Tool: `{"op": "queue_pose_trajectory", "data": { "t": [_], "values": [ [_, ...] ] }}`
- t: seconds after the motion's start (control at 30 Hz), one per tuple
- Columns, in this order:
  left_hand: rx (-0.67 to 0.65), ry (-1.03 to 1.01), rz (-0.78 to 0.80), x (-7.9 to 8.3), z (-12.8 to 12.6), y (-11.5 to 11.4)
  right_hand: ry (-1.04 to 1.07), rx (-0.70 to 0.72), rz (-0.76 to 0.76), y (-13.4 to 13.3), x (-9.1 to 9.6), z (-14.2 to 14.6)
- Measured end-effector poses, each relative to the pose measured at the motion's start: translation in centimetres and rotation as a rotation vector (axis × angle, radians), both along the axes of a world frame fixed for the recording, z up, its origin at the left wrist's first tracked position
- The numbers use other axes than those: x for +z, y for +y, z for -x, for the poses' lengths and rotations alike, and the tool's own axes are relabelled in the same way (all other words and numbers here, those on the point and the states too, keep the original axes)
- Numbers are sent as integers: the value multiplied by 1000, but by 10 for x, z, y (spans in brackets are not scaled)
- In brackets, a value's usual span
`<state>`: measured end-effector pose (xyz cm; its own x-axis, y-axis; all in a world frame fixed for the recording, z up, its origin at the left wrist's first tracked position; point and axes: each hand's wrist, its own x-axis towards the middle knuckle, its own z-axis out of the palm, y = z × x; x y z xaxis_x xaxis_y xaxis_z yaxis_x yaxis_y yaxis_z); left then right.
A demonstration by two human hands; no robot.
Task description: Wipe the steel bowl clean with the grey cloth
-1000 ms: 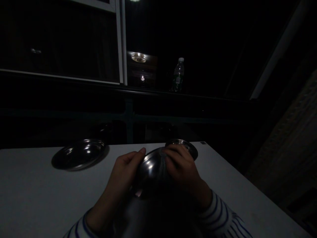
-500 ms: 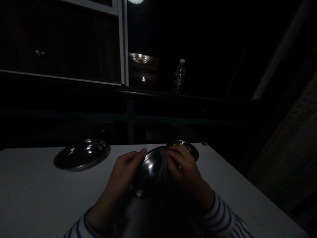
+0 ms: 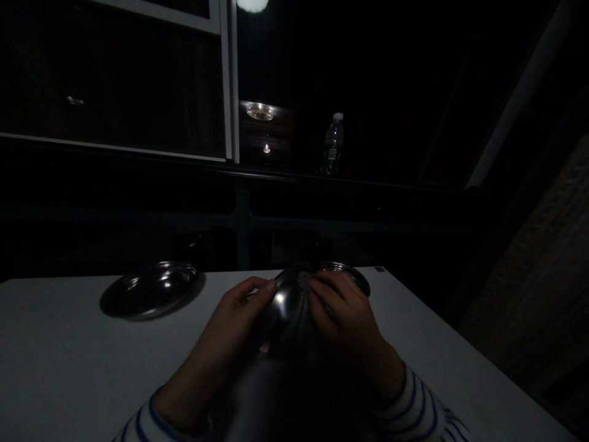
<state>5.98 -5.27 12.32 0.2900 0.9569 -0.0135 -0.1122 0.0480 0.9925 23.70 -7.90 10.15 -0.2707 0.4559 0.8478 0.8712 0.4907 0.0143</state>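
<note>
A shiny steel plate [image 3: 288,307] is held up on edge over the white table [image 3: 59,362], tilted toward me. My left hand [image 3: 237,316] grips its left rim, thumb on the near face. My right hand [image 3: 343,310] lies over the plate's right side with the fingers pressed against the metal; whether it holds a cloth there is too dark to tell. Both sleeves are white with dark stripes.
A second steel plate [image 3: 151,288] lies flat on the table to the left. Another steel dish [image 3: 350,274] sits just behind my right hand, near the table's far edge. A water bottle [image 3: 332,144] stands on a dark ledge beyond. The room is very dark.
The held plate has tipped up steeper, its top rim rising. My left hand's grip has shifted up the left rim; the right hand stays pressed on the plate.
</note>
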Motion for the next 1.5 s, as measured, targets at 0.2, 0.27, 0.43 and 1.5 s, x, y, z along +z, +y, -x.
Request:
{"op": "queue_pose_trajectory", "data": {
  "t": [0.2,0.27,0.43,1.5],
  "values": [
    [-33,-107,107,-4,1,3,-47,-7,54,-1,-2,3],
    [-46,-147,138,-7,2,5,-70,20,62,-3,-2,6],
    [-112,-282,180,-6,1,8,-146,62,-4,-7,-1,14],
    [142,56,68,-3,-6,1,152,75,67,5,-12,7]
  ]
}}
